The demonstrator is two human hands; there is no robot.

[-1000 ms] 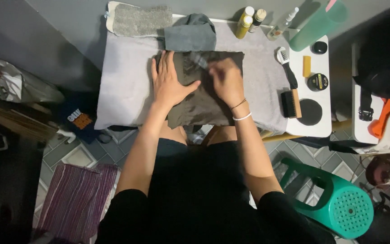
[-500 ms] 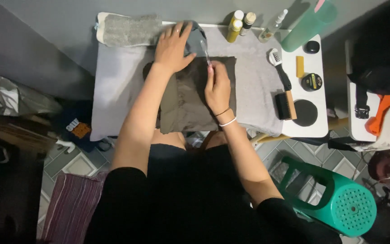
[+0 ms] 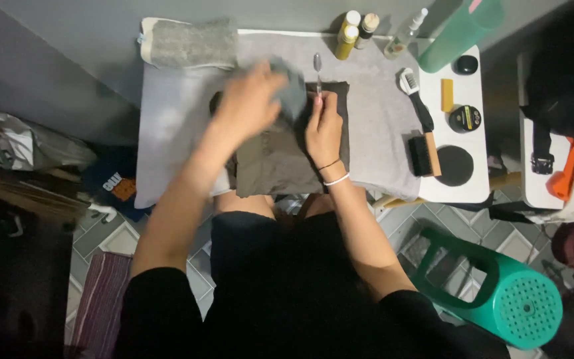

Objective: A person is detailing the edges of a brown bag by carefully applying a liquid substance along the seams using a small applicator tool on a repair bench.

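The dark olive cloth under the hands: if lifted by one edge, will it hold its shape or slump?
The dark olive cloth would probably slump: it lies flat and creased on the grey towel. It looks light, likely sliding once the right hand lifts.

Dim overall, table lit brightest, corners dark; left hand (image 3: 250, 100) motion-blurred

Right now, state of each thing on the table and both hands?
left hand: motion-blurred, gripping grey cloth
grey cloth: bunched, lifted over the garment
right hand: pressed flat on the garment, pinching slim tool
slim tool: lying lengthwise, tip pointing away
dark garment: spread flat on grey towel
grey towel: spread over the table
yellow bottles: upright, capped
black tin: closed
brush: lying flat
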